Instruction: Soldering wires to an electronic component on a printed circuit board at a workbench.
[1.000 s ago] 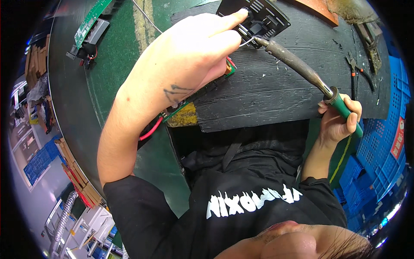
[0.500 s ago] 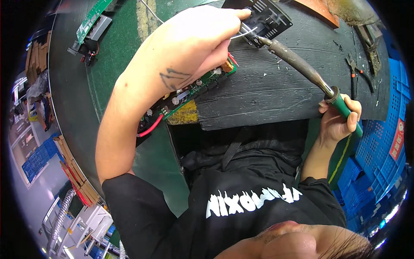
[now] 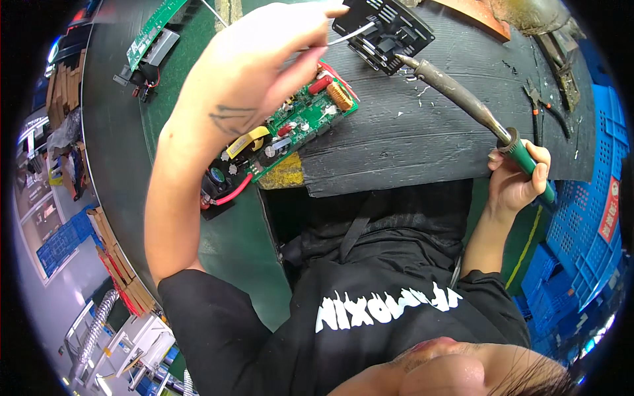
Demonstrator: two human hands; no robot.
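Note:
My right hand (image 3: 518, 175) is wrapped round the green handle of a soldering iron (image 3: 459, 92). The iron's tip meets, or nearly meets, the near edge of a black slotted panel (image 3: 413, 36) with small black parts on it. My left hand (image 3: 274, 49) is closed on a thin silvery solder wire (image 3: 350, 35), whose end reaches over the panel; the exact pinch is partly hidden. Below the left hand lies a green circuit board (image 3: 310, 125) with a copper coil, red and yellow parts and a thick red lead (image 3: 234, 191).
Black ridged sheeting (image 3: 376, 145) covers the bench. Orange-handled pliers (image 3: 536, 109) lie at right, by blue crates (image 3: 584, 204). Another green board with a metal heat sink (image 3: 155, 49) stands far left. An orange-brown piece (image 3: 479, 16) is at the back.
My left hand has drawn back to the left with the solder wire, uncovering more of the circuit board. The soldering iron has barely moved, and the panel appears slightly farther left.

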